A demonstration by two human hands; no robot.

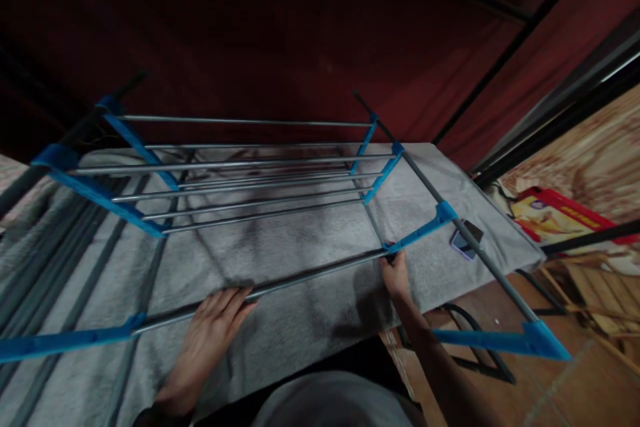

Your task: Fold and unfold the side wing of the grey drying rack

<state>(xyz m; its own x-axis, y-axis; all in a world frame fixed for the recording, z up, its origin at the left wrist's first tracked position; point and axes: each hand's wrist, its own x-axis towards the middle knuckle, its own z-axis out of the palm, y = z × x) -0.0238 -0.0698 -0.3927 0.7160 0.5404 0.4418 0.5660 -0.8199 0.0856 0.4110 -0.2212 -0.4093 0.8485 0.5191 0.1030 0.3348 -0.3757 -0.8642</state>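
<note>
A rack of grey metal tubes joined by blue plastic brackets lies on the grey cloth [310, 247]. My left hand [220, 317] is wrapped round the near cross tube [310, 275], left of its middle. At that tube's right end, my right hand [397, 273] is closed where the tube meets a blue bracket [420, 233]; my fingers partly hide the joint. Another blue bracket [75, 340] carries the tube's left end. Several tubes of the rack's farther tiers [260, 163] run across behind. A lower blue bracket [505, 341] sticks out at the right, joined to the long side tube [490, 265].
Several loose grey tubes [75, 267] lie on the cloth at the left. A phone [467, 240] rests near the right side. Beyond the edge are a red and yellow package [565, 213], a wooden chair [600, 293] and the tiled floor [555, 387]. Dark red fabric [250, 33] hangs behind.
</note>
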